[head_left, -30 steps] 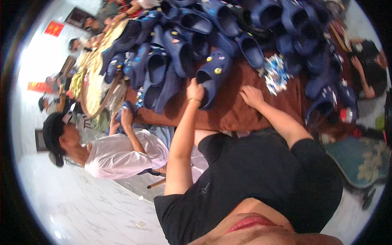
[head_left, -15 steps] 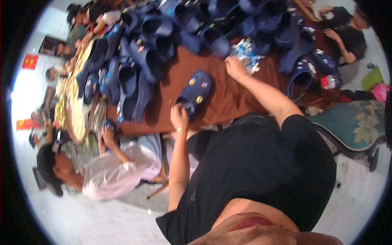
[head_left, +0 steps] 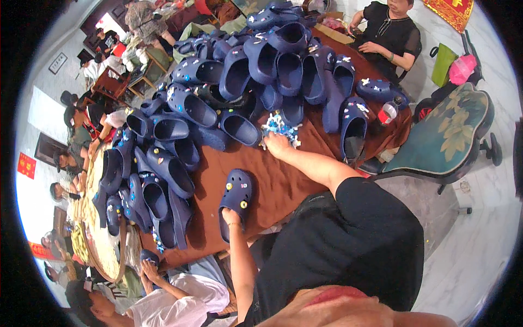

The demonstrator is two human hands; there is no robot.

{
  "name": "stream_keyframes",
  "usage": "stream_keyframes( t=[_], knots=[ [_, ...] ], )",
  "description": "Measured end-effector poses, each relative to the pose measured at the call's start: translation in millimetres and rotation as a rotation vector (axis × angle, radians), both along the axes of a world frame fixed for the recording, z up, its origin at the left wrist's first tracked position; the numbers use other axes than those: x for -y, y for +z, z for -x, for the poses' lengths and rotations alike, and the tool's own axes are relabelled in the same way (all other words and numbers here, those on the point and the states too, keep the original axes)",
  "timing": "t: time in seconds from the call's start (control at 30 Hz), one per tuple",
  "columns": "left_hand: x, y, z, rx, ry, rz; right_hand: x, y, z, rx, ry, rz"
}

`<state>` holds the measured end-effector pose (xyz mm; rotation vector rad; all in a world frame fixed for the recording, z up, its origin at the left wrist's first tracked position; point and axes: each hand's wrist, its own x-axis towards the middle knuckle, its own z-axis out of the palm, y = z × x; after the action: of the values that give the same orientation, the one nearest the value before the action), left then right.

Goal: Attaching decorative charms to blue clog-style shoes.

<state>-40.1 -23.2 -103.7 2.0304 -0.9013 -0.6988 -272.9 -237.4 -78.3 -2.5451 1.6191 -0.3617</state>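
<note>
Where half a second ago the left hand (head_left: 231, 217) hung short of the lone navy clog (head_left: 235, 200), it now rests on the shoe's heel end, fingers curled over the rim in a closed grip. The clog has stayed flat, sole down, on the brown cloth of the surface (head_left: 283, 185), near its front edge and apart from the heap. The right hand (head_left: 277, 144) has barely shifted: it lies palm down at the edge of a small pile of blue-and-white charms (head_left: 280, 126), fingers bent over them; whether its grip pinches anything I cannot tell.

The clog is smooth moulded foam, rounded at the toe, dotted with vent holes and a few small bright charms, white and yellow. Behind it rises a big mound of matching navy clogs (head_left: 229, 98), tumbled on their sides and nested open-mouth up. The cloth looks soft and matt. A padded green chair (head_left: 447, 136) with a leaf pattern stands at the surface's right. A person in a white shirt (head_left: 180, 300) crouches at lower left.
</note>
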Motion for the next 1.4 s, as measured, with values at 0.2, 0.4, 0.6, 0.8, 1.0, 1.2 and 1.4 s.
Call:
stream_keyframes(
  t=[0.2, 0.4, 0.6, 0.8, 1.0, 1.2, 1.4],
  knots=[
    [-9.6, -5.4, -0.9, 0.056, 0.046, 0.103, -4.3, -9.0, -7.8, 0.146, 0.004, 0.06],
    [-1.7, 6.1, 9.8, 0.064, 0.076, 0.087, -10.9, -7.0, 3.9, 0.282, -0.013, 0.017],
    [2.5, 2.3, 8.2, 0.056, 0.05, 0.078, -19.0, -1.1, 6.1, 0.361, 0.012, 0.07],
    [0.2, -6.0, 2.1, 0.042, 0.044, 0.085, -41.2, -9.7, -9.6, 0.467, 0.11, -0.232],
    [-0.8, -35.1, -10.7, 0.054, 0.05, 0.128, -53.9, -21.8, -12.3, 0.411, 0.241, -0.311],
    [0.2, -48.5, -13.0, 0.06, 0.108, 0.131, -56.5, -25.5, -13.2, 0.393, 0.222, -0.294],
    [-0.6, -8.0, 8.1, 0.084, 0.085, 0.053, -65.1, -28.7, -9.4, 0.408, 0.196, -0.303]
  ],
)
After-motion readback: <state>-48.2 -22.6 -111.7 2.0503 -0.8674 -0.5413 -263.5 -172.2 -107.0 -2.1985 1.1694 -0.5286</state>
